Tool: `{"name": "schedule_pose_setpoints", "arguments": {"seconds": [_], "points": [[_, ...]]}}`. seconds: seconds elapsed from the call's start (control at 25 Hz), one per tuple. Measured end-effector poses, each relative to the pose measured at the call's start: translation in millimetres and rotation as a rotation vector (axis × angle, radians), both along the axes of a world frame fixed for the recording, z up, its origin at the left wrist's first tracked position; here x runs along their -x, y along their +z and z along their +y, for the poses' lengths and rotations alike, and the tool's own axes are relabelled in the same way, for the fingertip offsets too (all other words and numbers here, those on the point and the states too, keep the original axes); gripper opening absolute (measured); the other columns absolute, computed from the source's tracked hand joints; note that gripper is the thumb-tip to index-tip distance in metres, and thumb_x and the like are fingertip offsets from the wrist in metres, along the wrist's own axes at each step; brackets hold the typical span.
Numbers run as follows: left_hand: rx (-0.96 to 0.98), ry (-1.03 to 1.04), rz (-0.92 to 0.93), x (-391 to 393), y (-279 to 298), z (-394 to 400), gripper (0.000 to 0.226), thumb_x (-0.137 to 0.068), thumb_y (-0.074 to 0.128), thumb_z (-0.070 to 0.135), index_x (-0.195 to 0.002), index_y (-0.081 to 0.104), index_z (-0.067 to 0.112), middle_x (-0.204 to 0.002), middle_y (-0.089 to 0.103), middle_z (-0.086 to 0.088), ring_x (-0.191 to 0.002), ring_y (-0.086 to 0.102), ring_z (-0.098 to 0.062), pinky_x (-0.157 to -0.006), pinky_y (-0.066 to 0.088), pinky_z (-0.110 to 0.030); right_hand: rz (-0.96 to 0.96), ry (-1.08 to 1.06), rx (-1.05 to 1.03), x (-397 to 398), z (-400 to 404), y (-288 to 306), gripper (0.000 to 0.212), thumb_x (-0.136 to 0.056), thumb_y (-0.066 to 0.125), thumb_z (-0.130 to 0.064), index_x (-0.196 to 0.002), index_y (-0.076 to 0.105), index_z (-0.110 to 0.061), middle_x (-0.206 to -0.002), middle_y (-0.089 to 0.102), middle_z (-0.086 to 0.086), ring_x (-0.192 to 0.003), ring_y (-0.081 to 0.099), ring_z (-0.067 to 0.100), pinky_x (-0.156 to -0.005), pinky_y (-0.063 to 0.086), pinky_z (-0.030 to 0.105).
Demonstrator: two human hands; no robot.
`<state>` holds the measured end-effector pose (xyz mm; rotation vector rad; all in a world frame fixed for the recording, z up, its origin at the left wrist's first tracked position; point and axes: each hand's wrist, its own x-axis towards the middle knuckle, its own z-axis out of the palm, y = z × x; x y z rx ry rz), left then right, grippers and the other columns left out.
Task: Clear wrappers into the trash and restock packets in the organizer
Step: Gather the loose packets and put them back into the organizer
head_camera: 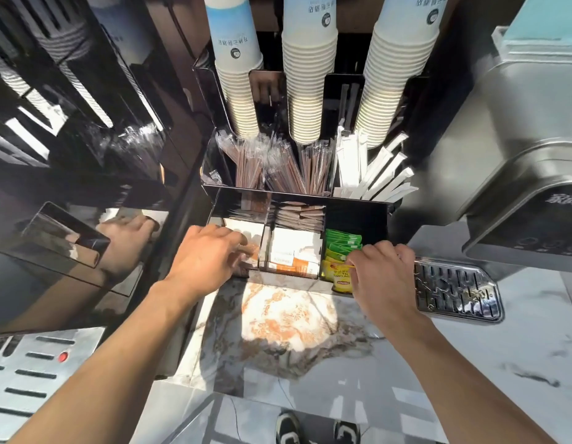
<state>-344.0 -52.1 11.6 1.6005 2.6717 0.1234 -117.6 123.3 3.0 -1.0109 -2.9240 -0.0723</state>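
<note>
L hand (pixel 204 254) reaches over organizer (pixel 288 278) front edge into left compartment, grip unclear. R hand (pixel 382 270) pinches yellow tea packet (pixel 342 278) at right compartment; counter (pixel 294 331) in front lies open.

Left hand (pixel 204 257) fingers' grip hidden.

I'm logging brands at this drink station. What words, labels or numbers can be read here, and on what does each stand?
"Lipton": red badge on the yellow tea packet under the right hand.
"YELLOW LABEL TEA", partly covered: same packet.
Paper cup stacks: upside-down print and a round logo, too small to read.
Coffee machine: two characters at the frame edge, cut off.
Orange-and-white packets: print blurred.
Green tea packets: unreadable.
</note>
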Motion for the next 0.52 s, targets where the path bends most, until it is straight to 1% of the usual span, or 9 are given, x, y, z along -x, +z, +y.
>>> {"name": "schedule_pose_setpoints", "arguments": {"seconds": [0.12,0.24,0.28,0.4,0.52], "points": [[0.058,-0.036,-0.027,2.4,-4.3,-1.8,0.024,-0.081,0.065,0.037,-0.104,0.065,0.033,-0.105,0.068,0.010,-0.106,0.055,-0.020,-0.086,0.031,-0.036,0.081,-0.008,-0.019,0.1,-2.3,-4.3,0.009,-0.071,0.071,-0.015,-0.079,0.070,-0.021,-0.070,0.066,-0.003,-0.075,0.053,0.023,-0.075,0.026,0.038],[0.125,-0.068,-0.015,0.5,-13.1,1.0,0.015,-0.085,0.060,0.033,-0.098,0.067,0.032,-0.102,0.066,0.012,-0.104,0.054,-0.019,-0.081,0.027,-0.033,0.080,0.017,-0.036,-1.4,-4.9,-10.0,0.006,-0.072,0.069,-0.015,-0.075,0.069,-0.021,-0.066,0.065,-0.003,-0.074,0.054,0.024,-0.074,0.026,0.038],[0.130,-0.060,0.000,1.0,-15.1,2.6,0.015,-0.087,0.057,0.031,-0.098,0.067,0.032,-0.100,0.067,0.012,-0.103,0.054,-0.018,-0.079,0.026,-0.032,0.080,0.022,-0.040,-1.9,-4.5,-11.3,0.005,-0.072,0.069,-0.016,-0.074,0.069,-0.021,-0.065,0.065,-0.003,-0.074,0.054,0.024,-0.075,0.026,0.038],[0.035,0.001,0.040,11.2,-6.0,9.1,0.017,-0.088,0.054,0.024,-0.095,0.069,0.029,-0.091,0.072,0.007,-0.093,0.058,-0.021,-0.073,0.028,-0.033,0.127,0.018,-0.057,-5.4,-0.6,-13.0,0.006,-0.072,0.068,-0.016,-0.073,0.068,-0.022,-0.066,0.065,-0.003,-0.074,0.054,0.024,-0.077,0.026,0.037],[-0.066,0.048,0.027,23.8,15.8,16.3,0.018,-0.084,0.056,0.018,-0.086,0.070,0.030,-0.084,0.072,0.005,-0.084,0.060,-0.025,-0.072,0.037,-0.035,0.174,0.016,-0.057,-9.1,2.3,-16.3,0.006,-0.072,0.068,-0.015,-0.073,0.067,-0.021,-0.067,0.065,-0.003,-0.075,0.054,0.024,-0.078,0.026,0.038]]}}
